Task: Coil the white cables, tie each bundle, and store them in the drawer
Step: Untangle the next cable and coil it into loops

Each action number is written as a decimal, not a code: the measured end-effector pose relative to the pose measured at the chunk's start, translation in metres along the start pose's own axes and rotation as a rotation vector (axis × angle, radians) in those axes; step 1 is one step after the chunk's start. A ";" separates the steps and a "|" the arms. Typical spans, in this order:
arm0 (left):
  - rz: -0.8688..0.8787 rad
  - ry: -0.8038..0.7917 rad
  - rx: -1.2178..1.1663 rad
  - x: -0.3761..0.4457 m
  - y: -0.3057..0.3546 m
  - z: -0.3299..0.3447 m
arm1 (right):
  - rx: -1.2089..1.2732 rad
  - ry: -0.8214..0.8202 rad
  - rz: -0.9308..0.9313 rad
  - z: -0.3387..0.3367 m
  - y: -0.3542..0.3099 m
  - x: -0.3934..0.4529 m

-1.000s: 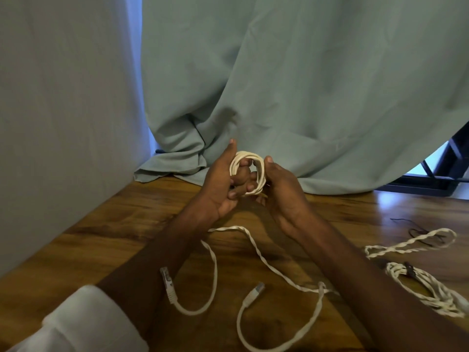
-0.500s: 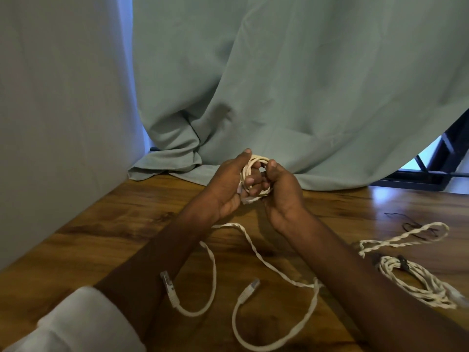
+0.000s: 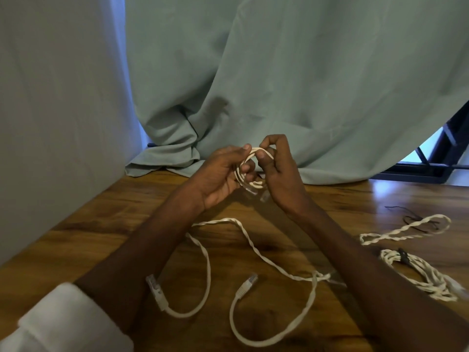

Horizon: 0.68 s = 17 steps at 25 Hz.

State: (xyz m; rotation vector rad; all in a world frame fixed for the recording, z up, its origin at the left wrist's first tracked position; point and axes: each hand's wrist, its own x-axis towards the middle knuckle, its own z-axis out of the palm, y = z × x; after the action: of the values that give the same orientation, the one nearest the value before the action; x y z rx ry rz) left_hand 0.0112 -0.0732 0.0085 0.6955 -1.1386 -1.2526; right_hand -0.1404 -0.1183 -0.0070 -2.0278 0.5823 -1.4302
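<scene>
Above the brown wooden table, small coiled white cable held between both hands, left hand fingers threaded through it, right hand pinching its top, loose white cable lying below

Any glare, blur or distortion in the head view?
Head view: window glare on the table at far right; coil between left hand and right hand slightly soft; dim, cool backlight through the curtain; wide-angle bowing at edges.

four white cables (one tied), two hands, one curtain.
</scene>
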 end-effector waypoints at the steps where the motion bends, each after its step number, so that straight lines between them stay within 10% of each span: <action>1: 0.044 -0.008 -0.031 0.000 0.000 -0.002 | 0.072 -0.037 0.032 -0.003 -0.001 0.002; 7: 0.104 -0.091 -0.090 0.002 0.000 -0.008 | 0.671 -0.019 0.303 -0.007 -0.007 0.008; 17: -0.170 -0.134 0.815 -0.010 0.055 -0.009 | 0.236 -0.119 0.057 -0.013 -0.008 0.004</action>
State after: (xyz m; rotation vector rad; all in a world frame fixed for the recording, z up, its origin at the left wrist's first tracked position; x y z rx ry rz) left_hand 0.0404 -0.0526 0.0522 1.3441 -1.7504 -0.9538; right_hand -0.1512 -0.1172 0.0045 -1.8795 0.3977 -1.2710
